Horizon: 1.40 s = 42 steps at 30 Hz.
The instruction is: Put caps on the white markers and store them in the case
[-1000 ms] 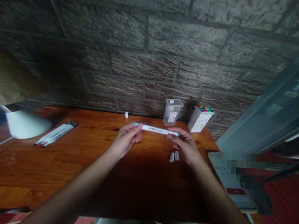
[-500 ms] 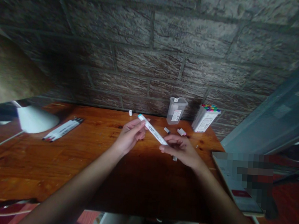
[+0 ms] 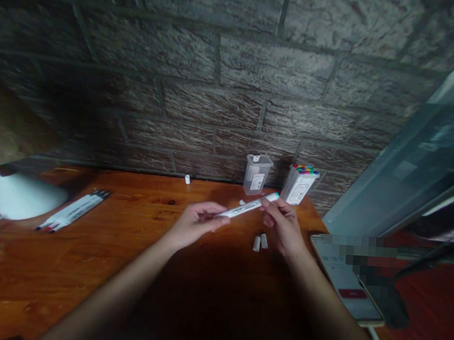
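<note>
Between both hands, above the wooden table, is a white marker (image 3: 245, 207) with a teal end. Its teal end points up and to the right. My left hand (image 3: 196, 223) is closed on the lower left end, thumb and fingers pinching it. On the upper right end, close to the teal tip, my right hand (image 3: 283, 223) grips it. Below the right hand, two small marker caps (image 3: 257, 243) lie side by side on the table. A small white piece (image 3: 242, 202) shows just behind the marker, partly hidden.
A clear plastic container (image 3: 256, 174) and one packed with colourful markers (image 3: 300, 184) stand by the brick wall. A white cap (image 3: 187, 179) is at the table's back edge. Several markers (image 3: 74, 211) lie left, near a lamp (image 3: 29, 196). A phone (image 3: 345, 280) lies right.
The marker has turned, so its teal end has swung from the left hand's side to the right hand's side. Both hands keep hold of it, and the camera view has shifted slightly.
</note>
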{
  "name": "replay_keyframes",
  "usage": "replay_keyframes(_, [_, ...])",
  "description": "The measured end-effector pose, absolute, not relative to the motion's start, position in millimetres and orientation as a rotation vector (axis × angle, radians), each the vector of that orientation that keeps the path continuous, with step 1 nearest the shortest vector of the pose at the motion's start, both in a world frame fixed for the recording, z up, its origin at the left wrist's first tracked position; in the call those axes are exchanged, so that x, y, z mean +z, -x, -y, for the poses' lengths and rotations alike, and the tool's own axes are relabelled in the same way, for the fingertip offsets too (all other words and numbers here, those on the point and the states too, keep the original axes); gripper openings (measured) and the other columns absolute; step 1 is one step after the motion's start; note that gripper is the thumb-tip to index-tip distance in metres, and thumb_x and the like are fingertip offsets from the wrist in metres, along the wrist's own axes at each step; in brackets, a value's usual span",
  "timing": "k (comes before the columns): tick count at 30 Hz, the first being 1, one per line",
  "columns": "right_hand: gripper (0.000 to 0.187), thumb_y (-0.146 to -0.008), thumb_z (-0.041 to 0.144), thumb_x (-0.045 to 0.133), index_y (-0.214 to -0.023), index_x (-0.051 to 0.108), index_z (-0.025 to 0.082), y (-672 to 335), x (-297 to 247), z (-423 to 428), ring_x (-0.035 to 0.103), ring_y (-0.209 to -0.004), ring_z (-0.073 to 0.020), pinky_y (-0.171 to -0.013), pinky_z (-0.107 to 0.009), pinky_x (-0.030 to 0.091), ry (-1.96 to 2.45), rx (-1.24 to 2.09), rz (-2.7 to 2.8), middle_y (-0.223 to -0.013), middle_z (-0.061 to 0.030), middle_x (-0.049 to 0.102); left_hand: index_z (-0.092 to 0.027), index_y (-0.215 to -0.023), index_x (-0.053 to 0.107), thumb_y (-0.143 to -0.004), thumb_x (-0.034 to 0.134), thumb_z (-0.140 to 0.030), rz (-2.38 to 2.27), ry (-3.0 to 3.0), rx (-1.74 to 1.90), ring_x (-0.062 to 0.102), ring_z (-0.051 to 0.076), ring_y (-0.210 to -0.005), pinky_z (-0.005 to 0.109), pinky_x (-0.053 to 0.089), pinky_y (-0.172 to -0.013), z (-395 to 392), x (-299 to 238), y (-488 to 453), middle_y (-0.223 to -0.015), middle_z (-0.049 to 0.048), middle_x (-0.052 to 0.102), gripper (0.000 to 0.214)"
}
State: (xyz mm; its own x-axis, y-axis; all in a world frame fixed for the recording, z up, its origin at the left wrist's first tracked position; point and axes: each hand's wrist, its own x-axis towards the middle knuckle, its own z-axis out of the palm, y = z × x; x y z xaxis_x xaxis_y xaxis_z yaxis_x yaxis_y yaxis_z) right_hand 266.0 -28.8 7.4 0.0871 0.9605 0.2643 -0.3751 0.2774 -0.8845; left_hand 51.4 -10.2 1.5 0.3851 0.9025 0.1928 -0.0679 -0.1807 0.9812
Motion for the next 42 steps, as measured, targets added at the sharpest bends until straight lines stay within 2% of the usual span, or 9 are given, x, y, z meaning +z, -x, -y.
replay_keyframes(6, [0.017, -0.073, 0.032, 0.077, -0.084, 0.072, 0.021, -264.4, 4.8, 27.5, 0.026, -0.046, -0.0028, -0.042, -0.021, 0.017, 0.665, 1.254, 0.968, -0.062, 0.0057, 0.048, -0.014, -0.083, 0.070, -0.069, 0.080, -0.023, -0.681, -1.743, 0.785, 0.063, 0.014, -0.074, 0.025, 0.049, -0.072, 22.9, -5.0, -65.5, -0.080, 0.0015, 0.071, 0.020])
replay_keyframes(19, [0.023, -0.073, 0.032, 0.077, -0.091, 0.072, 0.019, -262.0, 7.0, 29.1, 0.026, -0.048, -0.0030, -0.042, -0.019, 0.017, 0.630, 1.385, 0.932, -0.061, 0.0062, 0.046, -0.013, -0.077, 0.069, -0.068, 0.081, -0.026, -0.619, -1.828, 0.734, 0.062, 0.014, -0.073, 0.024, 0.047, -0.070, 28.8, -1.8, -68.7, -0.079, 0.0023, 0.068, 0.021])
replay_keyframes(22, [0.025, -0.071, 0.033, 0.079, -0.089, 0.070, 0.018, -263.6, 4.8, 27.7, 0.025, -0.046, -0.0028, -0.041, -0.018, 0.018, 0.671, 1.337, 0.864, -0.058, 0.0076, 0.043, -0.013, -0.081, 0.067, -0.081, 0.069, -0.038, -0.687, -1.763, 0.752, 0.058, 0.012, -0.065, 0.023, 0.045, -0.062, 21.6, -12.9, -66.0, -0.075, 0.0028, 0.067, 0.025])
replay_keyframes(26, [0.023, -0.072, 0.036, 0.078, -0.079, 0.066, 0.018, -281.3, 21.4, 17.4, 0.023, -0.043, -0.0038, -0.039, -0.018, 0.021, 0.687, 0.985, 0.755, -0.051, 0.0096, 0.037, -0.013, -0.087, 0.066, -0.092, 0.046, -0.052, -0.822, -1.746, 0.883, 0.049, 0.010, -0.052, 0.022, 0.038, -0.052, 6.4, -25.5, -57.3, -0.069, 0.0028, 0.065, 0.044])
replay_keyframes(29, [0.026, -0.071, 0.037, 0.078, -0.083, 0.067, 0.017, -302.1, 60.0, 0.4, 0.031, -0.044, -0.0033, -0.040, -0.017, 0.024, 0.687, 0.703, 0.728, -0.055, 0.0076, 0.049, -0.012, -0.087, 0.066, -0.092, 0.043, -0.055, -0.867, -1.714, 0.938, 0.048, 0.010, -0.052, 0.023, 0.037, -0.052, -1.6, -28.2, -52.8, -0.066, 0.0029, 0.064, 0.049])
replay_keyframes(31, [0.031, -0.070, 0.040, 0.078, -0.087, 0.067, 0.018, -312.6, 91.3, -14.1, 0.043, -0.049, -0.0042, -0.042, -0.017, 0.030, 0.727, 0.611, 0.774, -0.072, 0.0026, 0.063, -0.013, -0.086, 0.066, -0.092, 0.044, -0.055, -0.897, -1.700, 0.965, 0.048, 0.010, -0.052, 0.023, 0.037, -0.051, -3.3, -28.6, -52.6, -0.066, 0.0025, 0.064, 0.048])
replay_keyframes(35, [0.038, -0.072, 0.050, 0.071, -0.088, 0.062, 0.017, -317.9, 132.2, -50.0, 0.056, -0.057, -0.0096, -0.045, -0.019, 0.035, 0.880, 0.424, 0.985, -0.081, -0.0032, 0.069, -0.013, -0.080, 0.067, -0.092, 0.045, -0.055, -0.928, -1.733, 0.957, 0.048, 0.010, -0.051, 0.022, 0.037, -0.051, -2.5, -30.8, -57.1, -0.063, 0.0016, 0.063, 0.048])
replay_keyframes(38, [0.042, -0.077, 0.055, 0.061, -0.095, 0.058, 0.017, -312.1, 131.2, -77.7, 0.064, -0.065, -0.0154, -0.049, -0.021, 0.040, 1.141, 0.320, 1.174, -0.082, -0.0056, 0.071, -0.014, -0.074, 0.067, -0.091, 0.046, -0.055, -0.940, -1.770, 0.942, 0.049, 0.011, -0.051, 0.022, 0.037, -0.051, -2.3, -32.2, -59.1, -0.063, 0.0022, 0.064, 0.050])
replay_keyframes(42, [0.035, -0.078, 0.046, 0.062, -0.097, 0.060, 0.017, -302.6, 108.0, -101.9, 0.068, -0.065, -0.0192, -0.053, -0.024, 0.043, 1.311, 0.310, 1.272, -0.079, -0.0068, 0.073, -0.014, -0.074, 0.068, -0.090, 0.046, -0.056, -0.955, -1.783, 0.969, 0.050, 0.012, -0.053, 0.022, 0.037, -0.052, -2.1, -28.3, -57.1, -0.062, 0.0023, 0.065, 0.050])
